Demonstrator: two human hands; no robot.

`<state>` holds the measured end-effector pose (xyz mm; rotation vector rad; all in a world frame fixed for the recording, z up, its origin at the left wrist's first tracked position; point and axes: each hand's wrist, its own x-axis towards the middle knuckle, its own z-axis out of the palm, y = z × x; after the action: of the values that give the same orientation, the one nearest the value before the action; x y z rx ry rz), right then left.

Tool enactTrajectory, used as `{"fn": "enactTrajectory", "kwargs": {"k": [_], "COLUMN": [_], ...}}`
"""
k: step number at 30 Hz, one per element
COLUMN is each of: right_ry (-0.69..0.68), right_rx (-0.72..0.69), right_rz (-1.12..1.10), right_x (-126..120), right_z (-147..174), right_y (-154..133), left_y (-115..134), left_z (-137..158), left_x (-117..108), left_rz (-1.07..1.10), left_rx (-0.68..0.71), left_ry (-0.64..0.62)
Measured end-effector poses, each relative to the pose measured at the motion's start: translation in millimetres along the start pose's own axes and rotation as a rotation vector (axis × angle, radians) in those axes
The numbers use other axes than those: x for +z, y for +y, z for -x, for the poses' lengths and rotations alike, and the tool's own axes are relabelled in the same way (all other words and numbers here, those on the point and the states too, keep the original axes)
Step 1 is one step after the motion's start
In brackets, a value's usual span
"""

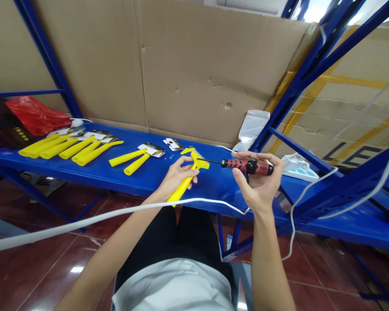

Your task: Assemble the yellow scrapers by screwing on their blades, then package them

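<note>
My left hand (179, 175) is closed around a yellow scraper (180, 192), its handle angled down toward me and its wider head pointing up over the blue shelf. In my right hand (262, 188) is a screwdriver (251, 166) with a red and black handle, held level between thumb and fingers. Its thin dark shaft reaches left to the scraper's head, and the tip appears to touch it. A small yellow piece (188, 150) sits by the head's upper edge; whether it is attached I cannot tell. Left of my hand lie two more yellow-handled tools (138, 166) with white cards at their heads.
Several similar yellow-handled tools (84, 149) lie in a row at left, near a red plastic bag (37, 115). A white card (173, 144) lies behind my left hand. A white cord (116, 212) crosses before me. Blue posts (285, 95) and cardboard (188, 65) bound the shelf.
</note>
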<state>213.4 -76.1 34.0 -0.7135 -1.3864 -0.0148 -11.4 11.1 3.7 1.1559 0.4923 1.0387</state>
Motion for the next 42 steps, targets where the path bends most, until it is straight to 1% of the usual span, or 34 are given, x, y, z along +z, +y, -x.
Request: {"fn": "enactTrajectory", "kwargs": {"k": [1,3,5,8,10,14,17,19,22,23,24,28,30,32,35,36,38,40,42], "right_ry": [-0.031,-0.047,-0.014,0.090,0.109,-0.018,-0.045,-0.010,0.111,0.131,0.127,-0.018,-0.036,0.006,0.136,0.161,0.133,0.049,-0.005], "right_rx": [0.011,0.019,-0.002,-0.057,-0.062,-0.008,0.005,-0.027,-0.099,-0.107,-0.105,-0.026,-0.001,-0.014,-0.054,-0.058,-0.044,-0.010,0.016], "right_rz": [-0.035,-0.058,-0.045,0.010,0.025,-0.063,-0.074,-0.026,0.077,0.096,0.095,-0.034,-0.067,-0.032,0.081,0.105,0.091,0.014,-0.048], "right_x": [0.0,0.9,2.8,5.3,5.3,2.6,2.9,4.6,6.7,6.7,6.3,4.0,4.1,5.3,7.3,7.7,7.7,7.1,6.6], "right_z": [-0.1,0.5,1.8,3.3,3.1,1.0,0.8,1.5,2.1,1.9,1.7,1.2,2.1,3.3,3.9,3.5,2.3,1.3,1.4], "right_y": [-0.8,-1.9,-1.4,1.7,3.3,1.8,0.4,1.3,4.2,4.7,4.8,1.8,1.0,2.4,6.6,7.4,7.0,4.0,0.8], "left_y": [-0.1,-0.3,-0.6,-1.3,-1.7,-1.1,-0.3,0.0,-0.5,-0.8,-1.1,-1.5,-0.7,0.3,0.9,0.7,0.1,-0.6,-1.0], "left_z": [-0.3,-0.6,-0.6,-0.4,-0.3,-0.6,-0.7,-0.7,-0.6,-0.5,-0.4,0.2,0.6,0.9,0.8,0.6,0.0,-0.6,-0.9], "left_x": [-0.2,-0.5,-0.8,-1.0,-1.0,-0.3,0.1,-0.2,-1.1,-1.4,-1.6,-0.9,0.1,1.0,0.7,0.3,-0.6,-1.0,-0.8], "left_rz": [0.001,0.004,0.005,-0.002,-0.005,-0.005,0.002,0.007,-0.002,-0.006,-0.009,-0.008,-0.008,-0.014,-0.023,-0.023,-0.022,-0.018,-0.015], "left_rx": [0.001,0.004,0.005,0.006,0.004,0.003,-0.001,-0.005,-0.007,-0.006,-0.003,0.008,0.010,0.009,0.006,0.005,0.003,0.002,0.001], "left_ry": [0.005,0.014,0.014,-0.003,-0.013,-0.006,0.001,0.002,-0.009,-0.017,-0.024,-0.015,-0.003,0.002,-0.002,-0.006,-0.014,-0.011,-0.003]}}
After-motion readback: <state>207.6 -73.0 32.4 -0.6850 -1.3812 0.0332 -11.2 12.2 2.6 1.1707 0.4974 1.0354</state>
